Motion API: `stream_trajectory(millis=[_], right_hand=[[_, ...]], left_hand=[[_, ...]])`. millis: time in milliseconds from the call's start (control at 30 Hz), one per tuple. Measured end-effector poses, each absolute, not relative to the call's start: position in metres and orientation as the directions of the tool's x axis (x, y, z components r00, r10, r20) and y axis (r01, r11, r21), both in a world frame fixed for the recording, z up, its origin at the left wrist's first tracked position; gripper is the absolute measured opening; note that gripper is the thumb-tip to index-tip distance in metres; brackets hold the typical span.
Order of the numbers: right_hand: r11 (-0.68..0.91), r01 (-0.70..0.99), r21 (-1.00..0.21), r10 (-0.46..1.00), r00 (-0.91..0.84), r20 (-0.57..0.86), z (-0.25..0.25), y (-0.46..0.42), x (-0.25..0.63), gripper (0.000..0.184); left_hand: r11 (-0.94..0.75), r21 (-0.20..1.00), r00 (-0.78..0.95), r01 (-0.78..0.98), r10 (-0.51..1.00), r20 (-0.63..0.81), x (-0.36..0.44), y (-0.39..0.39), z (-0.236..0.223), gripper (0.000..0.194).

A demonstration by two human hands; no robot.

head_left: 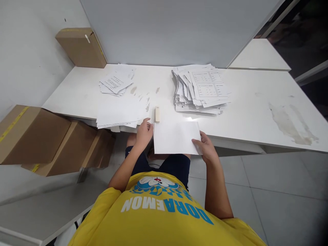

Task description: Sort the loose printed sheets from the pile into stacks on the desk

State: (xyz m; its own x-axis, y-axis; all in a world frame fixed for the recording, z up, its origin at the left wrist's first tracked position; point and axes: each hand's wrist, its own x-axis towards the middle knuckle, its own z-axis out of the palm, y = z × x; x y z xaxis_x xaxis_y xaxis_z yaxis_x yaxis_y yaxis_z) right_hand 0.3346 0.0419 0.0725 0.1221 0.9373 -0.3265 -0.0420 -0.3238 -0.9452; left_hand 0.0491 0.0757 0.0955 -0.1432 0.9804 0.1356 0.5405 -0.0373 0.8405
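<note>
Pinching the white sheet [174, 138] at its right edge, thumb on top, the right hand [208, 150] likely keeps it level where it overhangs the desk [246, 119], center frame. Left hand [145, 135] beside the left edge, fingers half-curled; can't tell if they grip. Small beige block [157, 114] (stapler, maybe) at the sheet's upper left corner, handy for either hand. Printed stack [207, 87] upper right, loose papers [116, 82] upper left, probably apart to avoid mixing.
</note>
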Motion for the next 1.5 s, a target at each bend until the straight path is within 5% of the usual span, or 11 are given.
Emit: stream_trajectory(millis=[300,633,767,967,1500], right_hand=[[-0.326,0.011,-0.945,0.942,0.089,-0.324,0.074,0.044,0.343,0.065],[-0.277,0.0,-0.961,0.954,0.118,-0.275,0.072,0.043,0.342,0.063],[-0.272,-0.009,-0.962,0.956,0.115,-0.272,0.072,0.044,0.343,0.061],[-0.275,-0.016,-0.961,0.955,0.112,-0.275,0.073,0.046,0.344,0.063],[-0.274,-0.042,-0.961,0.952,0.129,-0.277,0.072,0.051,0.34,0.062]], left_hand=[[-0.114,0.676,-0.028,0.728,0.981,0.194,0.052,0.076,0.089,0.033],[-0.129,0.698,-0.038,0.704,0.975,0.218,0.057,0.078,0.086,0.032],[-0.197,0.567,-0.039,0.8,0.926,0.376,0.056,0.076,0.089,0.037],[-0.505,0.333,0.339,0.796,0.828,0.446,0.048,0.084,0.088,0.048],[-0.486,0.35,0.301,0.8,0.832,0.466,0.05,0.084,0.062,0.059]])
